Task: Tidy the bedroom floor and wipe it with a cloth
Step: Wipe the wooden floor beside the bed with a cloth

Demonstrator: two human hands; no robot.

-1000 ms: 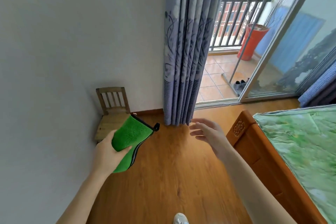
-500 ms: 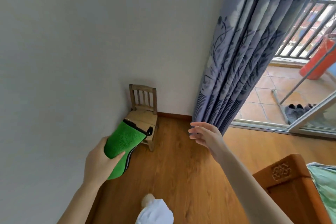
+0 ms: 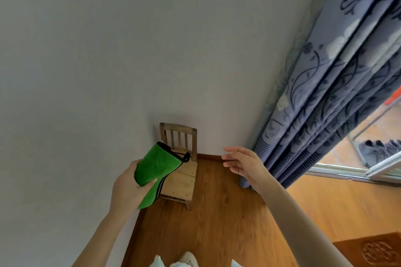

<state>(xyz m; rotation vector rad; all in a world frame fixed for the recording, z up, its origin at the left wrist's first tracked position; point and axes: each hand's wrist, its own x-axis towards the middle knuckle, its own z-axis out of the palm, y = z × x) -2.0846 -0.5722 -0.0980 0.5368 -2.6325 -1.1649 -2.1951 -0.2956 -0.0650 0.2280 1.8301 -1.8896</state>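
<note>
My left hand point(image 3: 124, 188) grips a folded green cloth point(image 3: 154, 167) with a black edge and a small black loop, held up in front of a little wooden chair point(image 3: 180, 171). The chair stands in the corner against the wall on the wooden floor point(image 3: 208, 223). My right hand point(image 3: 243, 163) is stretched forward to the right of the chair, fingers straight and spread, holding nothing. It hovers in the air near the curtain's lower edge.
A blue flowered curtain point(image 3: 325, 97) hangs at the right, down to the floor. Behind it an open sliding door shows a tiled balcony with grey shoes point(image 3: 377, 150). A carved wooden bed frame point(image 3: 373, 249) sits at the bottom right. The grey wall point(image 3: 108, 60) fills the left.
My view has swung left and moved closer to the corner: the chair is now nearer and central, the bed has slid out at the right. Both hands keep their pose, cloth still held.
</note>
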